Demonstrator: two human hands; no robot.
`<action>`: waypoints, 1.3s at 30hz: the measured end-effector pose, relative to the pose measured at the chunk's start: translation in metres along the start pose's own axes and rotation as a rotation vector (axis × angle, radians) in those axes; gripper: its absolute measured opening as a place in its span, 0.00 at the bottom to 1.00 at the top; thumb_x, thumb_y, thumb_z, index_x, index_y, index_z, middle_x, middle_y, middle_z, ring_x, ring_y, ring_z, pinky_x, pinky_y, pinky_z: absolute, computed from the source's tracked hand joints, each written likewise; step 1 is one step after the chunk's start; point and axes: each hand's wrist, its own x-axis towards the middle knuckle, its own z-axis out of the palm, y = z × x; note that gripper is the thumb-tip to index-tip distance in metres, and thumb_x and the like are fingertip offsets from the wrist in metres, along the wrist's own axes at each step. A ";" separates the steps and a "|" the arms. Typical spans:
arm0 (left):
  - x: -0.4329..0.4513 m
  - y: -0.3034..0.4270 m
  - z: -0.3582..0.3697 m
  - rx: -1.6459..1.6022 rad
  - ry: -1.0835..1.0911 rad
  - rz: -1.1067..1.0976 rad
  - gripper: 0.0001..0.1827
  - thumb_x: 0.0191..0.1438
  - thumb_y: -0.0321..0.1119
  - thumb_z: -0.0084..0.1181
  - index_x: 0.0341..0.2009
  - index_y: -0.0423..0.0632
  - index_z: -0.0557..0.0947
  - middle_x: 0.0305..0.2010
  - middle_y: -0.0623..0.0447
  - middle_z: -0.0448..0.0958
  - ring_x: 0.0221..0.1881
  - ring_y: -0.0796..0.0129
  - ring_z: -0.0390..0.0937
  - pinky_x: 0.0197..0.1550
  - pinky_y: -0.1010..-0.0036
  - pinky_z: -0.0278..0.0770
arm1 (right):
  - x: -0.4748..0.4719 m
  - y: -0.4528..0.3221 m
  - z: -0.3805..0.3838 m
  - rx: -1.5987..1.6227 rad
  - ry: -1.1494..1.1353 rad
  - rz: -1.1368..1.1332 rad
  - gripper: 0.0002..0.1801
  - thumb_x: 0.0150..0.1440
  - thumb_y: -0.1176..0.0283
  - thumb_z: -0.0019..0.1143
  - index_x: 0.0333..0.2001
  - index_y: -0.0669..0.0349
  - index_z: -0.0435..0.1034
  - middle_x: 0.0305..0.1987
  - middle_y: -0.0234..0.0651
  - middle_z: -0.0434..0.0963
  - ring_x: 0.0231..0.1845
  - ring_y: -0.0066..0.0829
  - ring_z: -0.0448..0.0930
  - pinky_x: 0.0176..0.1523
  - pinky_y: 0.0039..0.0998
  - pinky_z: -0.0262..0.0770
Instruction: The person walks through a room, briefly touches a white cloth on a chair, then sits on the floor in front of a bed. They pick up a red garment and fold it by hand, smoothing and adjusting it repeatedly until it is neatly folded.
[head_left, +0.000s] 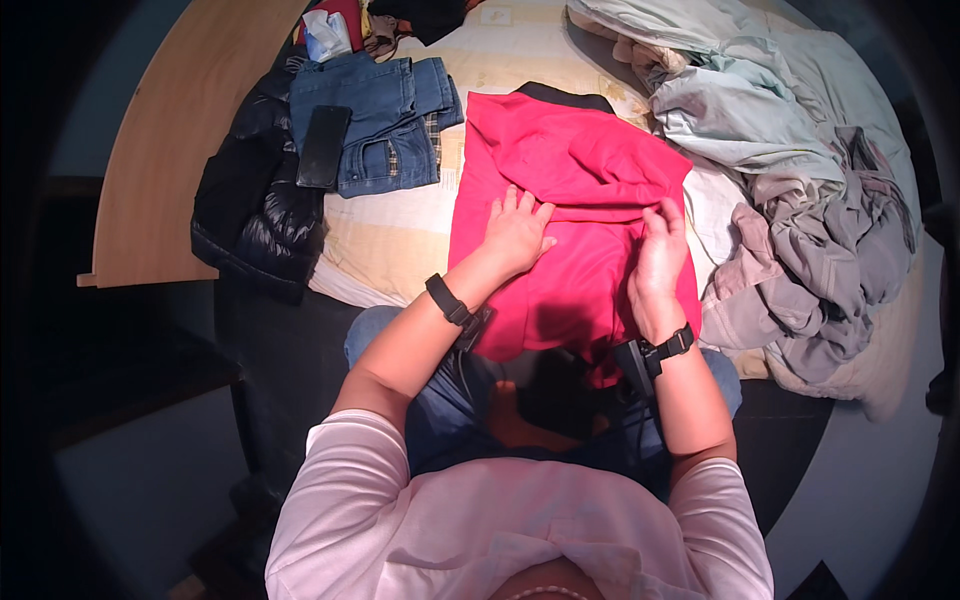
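Observation:
A red garment with a black collar (566, 96) lies spread on the bed in front of me, collar at the far end. Its upper part is folded over loosely, with creases across the middle. The near hem hangs over the bed's edge towards my lap. My left hand (519, 234) rests palm down on the red cloth (570, 277), fingers spread. On the garment's right side, my right hand (660, 255) stands on its edge with the fingers slightly curled, touching the fold. No cloth shows pinched in it. Black straps with small devices circle both wrists.
Folded blue jeans (375, 97) lie at the left, a black phone (324, 146) on them, beside a black puffer jacket (262, 195). A tissue pack (328, 36) lies farther back. Crumpled grey-green bedding (787, 172) fills the right. A wooden board (157, 165) edges the bed's left.

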 end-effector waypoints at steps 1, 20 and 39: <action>0.000 0.002 -0.002 -0.005 0.005 -0.010 0.34 0.52 0.50 0.60 0.61 0.51 0.69 0.67 0.37 0.60 0.68 0.35 0.54 0.64 0.45 0.58 | -0.001 0.005 -0.001 -0.061 -0.028 0.020 0.19 0.56 0.77 0.56 0.52 0.67 0.69 0.40 0.29 0.71 0.40 0.19 0.71 0.46 0.20 0.68; 0.001 -0.007 -0.008 0.084 -0.069 0.103 0.38 0.53 0.54 0.58 0.65 0.54 0.65 0.68 0.38 0.60 0.69 0.38 0.55 0.65 0.47 0.59 | 0.031 -0.001 0.001 -1.220 -0.248 -0.209 0.33 0.52 0.58 0.61 0.54 0.73 0.69 0.69 0.52 0.60 0.72 0.50 0.55 0.72 0.44 0.48; -0.013 -0.018 -0.018 -0.093 -0.135 0.201 0.40 0.53 0.51 0.60 0.68 0.54 0.62 0.71 0.36 0.52 0.71 0.37 0.49 0.68 0.51 0.55 | 0.034 -0.011 -0.028 -0.124 0.286 -0.162 0.31 0.53 0.72 0.59 0.58 0.72 0.60 0.54 0.46 0.68 0.53 0.32 0.69 0.58 0.31 0.64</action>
